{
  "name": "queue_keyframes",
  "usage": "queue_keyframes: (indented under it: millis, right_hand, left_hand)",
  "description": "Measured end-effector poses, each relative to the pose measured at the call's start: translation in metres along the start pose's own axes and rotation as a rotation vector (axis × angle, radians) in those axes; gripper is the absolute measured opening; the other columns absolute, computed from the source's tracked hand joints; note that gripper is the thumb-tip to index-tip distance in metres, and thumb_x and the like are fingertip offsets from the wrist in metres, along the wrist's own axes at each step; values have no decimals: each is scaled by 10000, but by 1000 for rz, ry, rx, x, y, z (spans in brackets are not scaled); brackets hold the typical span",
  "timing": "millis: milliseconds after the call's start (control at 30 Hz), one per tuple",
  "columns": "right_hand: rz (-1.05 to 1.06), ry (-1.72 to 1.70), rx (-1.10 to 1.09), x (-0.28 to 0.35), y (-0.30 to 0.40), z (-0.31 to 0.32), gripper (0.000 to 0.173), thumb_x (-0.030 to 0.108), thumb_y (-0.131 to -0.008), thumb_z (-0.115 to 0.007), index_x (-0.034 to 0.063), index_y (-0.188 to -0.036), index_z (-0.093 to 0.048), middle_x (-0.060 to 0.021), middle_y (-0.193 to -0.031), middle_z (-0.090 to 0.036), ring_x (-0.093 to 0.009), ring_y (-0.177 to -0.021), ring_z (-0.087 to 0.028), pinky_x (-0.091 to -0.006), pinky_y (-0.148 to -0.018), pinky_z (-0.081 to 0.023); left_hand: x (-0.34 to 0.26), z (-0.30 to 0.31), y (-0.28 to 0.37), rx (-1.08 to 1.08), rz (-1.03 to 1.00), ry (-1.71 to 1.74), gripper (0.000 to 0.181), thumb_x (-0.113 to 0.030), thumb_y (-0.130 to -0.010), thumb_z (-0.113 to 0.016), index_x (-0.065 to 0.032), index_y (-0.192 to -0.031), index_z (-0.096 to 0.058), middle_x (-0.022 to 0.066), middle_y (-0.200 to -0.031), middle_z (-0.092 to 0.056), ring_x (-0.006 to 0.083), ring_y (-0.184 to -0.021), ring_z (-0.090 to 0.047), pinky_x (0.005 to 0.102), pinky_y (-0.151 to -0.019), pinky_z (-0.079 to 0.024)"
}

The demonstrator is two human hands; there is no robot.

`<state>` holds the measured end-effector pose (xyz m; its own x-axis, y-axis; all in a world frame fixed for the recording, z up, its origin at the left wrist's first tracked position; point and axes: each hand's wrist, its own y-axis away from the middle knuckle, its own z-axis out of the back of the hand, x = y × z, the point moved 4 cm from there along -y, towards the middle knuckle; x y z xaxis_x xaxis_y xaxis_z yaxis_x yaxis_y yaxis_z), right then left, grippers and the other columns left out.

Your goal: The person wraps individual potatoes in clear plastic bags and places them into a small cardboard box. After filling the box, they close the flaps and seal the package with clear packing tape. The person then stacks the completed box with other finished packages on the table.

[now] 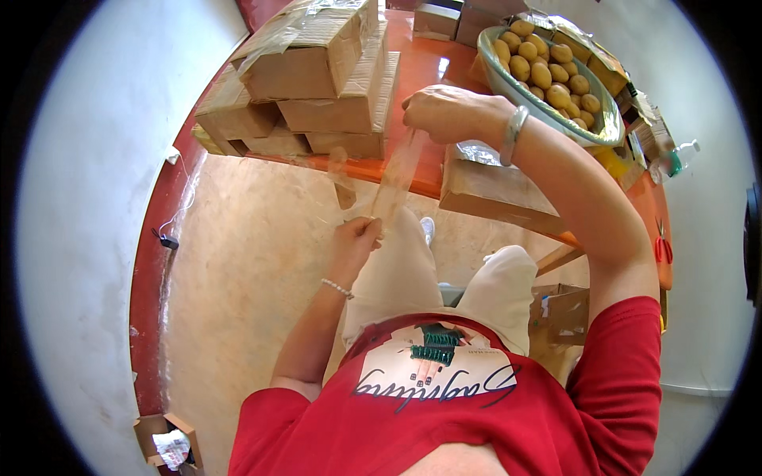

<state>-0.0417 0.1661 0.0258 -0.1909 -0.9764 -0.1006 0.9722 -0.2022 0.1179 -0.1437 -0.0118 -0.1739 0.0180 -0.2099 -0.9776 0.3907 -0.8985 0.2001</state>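
A strip of clear packing tape is stretched between both hands, over the front edge of the orange table. Its lower end is pinched in my left hand, held above my lap. The upper end is in my right hand, raised over the tabletop with the fingers curled. Below my right forearm a closed cardboard box lies at the table's edge, with shiny tape on its top. Several cardboard boxes are stacked on the left of the table, and a loose piece of tape hangs near their front.
A large basin lined with plastic holds several round yellow-brown fruits or potatoes. Red-handled scissors lie at the right edge, beyond my forearm. A plastic bottle lies near the right wall. An open carton stands on the floor.
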Motion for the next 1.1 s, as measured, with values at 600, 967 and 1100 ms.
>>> queue_keyframes:
  millis: [600, 967, 1100]
  right_hand:
    - [-8, 422, 372, -28, -44, -9, 171, 33, -838, -518, 22, -949, -647, -143, -850, -670, -312, -820, -647, -403, -728, -511]
    - [-51, 238, 33, -14, -23, 24, 277, -23, -747, -560, 4, -1013, -634, -173, -843, -657, -314, -826, -642, -389, -715, -512]
    - [-70, 96, -138, 19, 6, 37, 279, -28, -733, -570, -14, -1008, -616, -168, -871, -638, -320, -844, -638, -394, -702, -512]
  left_hand:
    - [-31, -23, 26, 45, -446, -758, 233, -173, -839, -629, -9, -1001, -664, 111, -867, -657, 252, -761, -634, 343, -687, -513]
    - [-134, -57, -12, -66, -817, -984, 314, -202, -841, -638, 34, -1044, -597, 146, -1125, -598, 324, -1014, -573, 433, -918, -433]
    - [-130, -53, -12, -177, -882, -913, 232, -179, -843, -630, 7, -981, -612, 144, -1032, -633, 323, -968, -589, 420, -857, -468]
